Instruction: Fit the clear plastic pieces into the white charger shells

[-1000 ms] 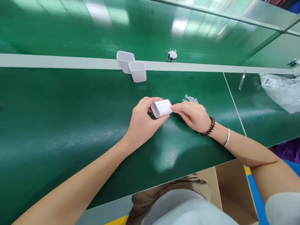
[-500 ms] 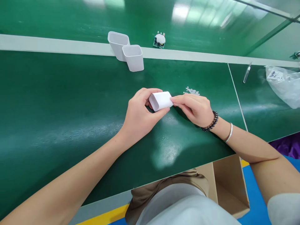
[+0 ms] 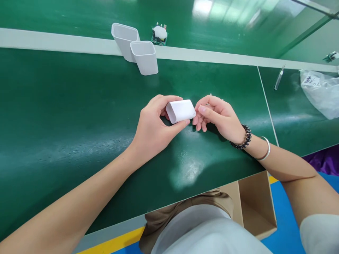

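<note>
A small white plastic housing lies on its side in my left hand, its hollow end facing left. The thumb grips its lower edge and the fingers wrap its far side. Near the tip of the housing's right end is a tiny dark spot. Just off that end is my right hand, its fingers loosely curled and apart, with nothing visible in them. Behind the right hand, a few small clear pieces peek out on the green table, mostly hidden by it.
Two white open-topped housings stand at the back by the pale strip. Beside them sits a small circuit board with a white dome. Tweezers and a clear plastic bag lie at right. A cardboard box is below the table edge.
My right hand has come off the housing's right end, and its pinched fingers have spread. The left hand still holds the housing. The view has shifted slightly.
</note>
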